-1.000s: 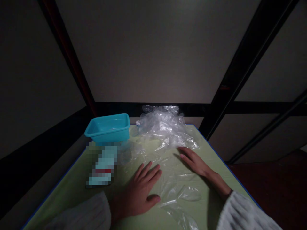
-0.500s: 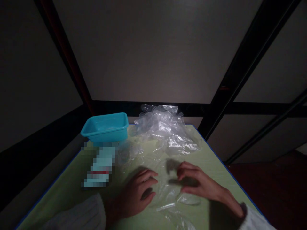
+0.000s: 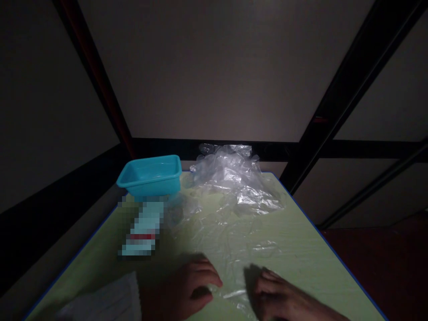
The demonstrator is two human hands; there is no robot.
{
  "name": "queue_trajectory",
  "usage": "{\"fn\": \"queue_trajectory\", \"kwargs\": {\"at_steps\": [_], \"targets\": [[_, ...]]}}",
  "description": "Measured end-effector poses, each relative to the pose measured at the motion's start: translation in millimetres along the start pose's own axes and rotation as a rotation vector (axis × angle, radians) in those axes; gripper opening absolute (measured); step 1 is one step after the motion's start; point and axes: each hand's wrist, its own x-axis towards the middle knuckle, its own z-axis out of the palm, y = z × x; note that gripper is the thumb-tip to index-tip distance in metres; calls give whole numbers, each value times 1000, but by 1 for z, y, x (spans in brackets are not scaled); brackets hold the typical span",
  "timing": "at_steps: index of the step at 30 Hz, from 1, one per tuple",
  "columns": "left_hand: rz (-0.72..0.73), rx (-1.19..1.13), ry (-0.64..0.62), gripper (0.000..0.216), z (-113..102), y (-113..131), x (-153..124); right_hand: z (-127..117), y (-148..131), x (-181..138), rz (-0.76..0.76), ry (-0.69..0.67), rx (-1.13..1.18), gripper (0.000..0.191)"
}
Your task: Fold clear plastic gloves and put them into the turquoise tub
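Table [image 3: 321,254]: pale green, blue-edged; clock centred on its top, 12 o'clock towards the wall [image 3: 217,80].
Clear plastic film [image 3: 236,254]: thin, creased, spread from the centre towards 6 o'clock, between and beyond the hands.
Step in hand: handling the film's near end with both hands, by the look of it.
Next move: seems to call for a light fingertip pinch, such film being apt to cling.
Left hand [image 3: 192,285]: 7 o'clock; fingers curved, thumb apart, gap showing, nothing seen in it.
Right hand [image 3: 281,298]: 5 o'clock; fingers curled under; cannot tell whether they grip film.
Plastic heap [image 3: 230,174]: 12 o'clock, crumpled, shiny.
Blue basin [image 3: 157,186]: 10 o'clock.
Changes since half a second ago: both hands nearer the wearer, right fingers more tucked; film creases lie differently; heap and basin unmoved.
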Motion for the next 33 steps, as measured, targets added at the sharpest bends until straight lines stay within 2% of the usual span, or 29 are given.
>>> {"fn": "queue_trajectory", "kwargs": {"at_steps": [4,10,13,17,20,22,24,26,29,31,33], "targets": [[-16,-1,10,27,4,-3,3,10,14,3,54,119,91,10],[-31,17,1,36,3,0,1,17,31,25,163,480,180,16],[-28,28,-28,45,3,-1,-1,19,36,34,203,531,152,17],[-10,92,-35,46,5,-2,-2,19,41,38,201,590,-34,16],[61,151,-13,43,4,-1,-2,17,44,32,162,703,-103,15],[139,180,-21,43,1,2,-1,15,42,26,130,731,-106,16],[218,211,-60,43,-3,5,1,15,35,19,70,638,-129,21],[283,245,-115,45,-6,8,2,15,25,13,-1,421,-181,25],[318,285,-200,52,-9,9,4,18,13,10,-67,116,-206,44],[304,298,-236,50,-8,10,5,19,9,10,-60,17,-192,56],[293,303,-260,48,-7,10,6,21,10,10,-31,-22,-171,60]]}}
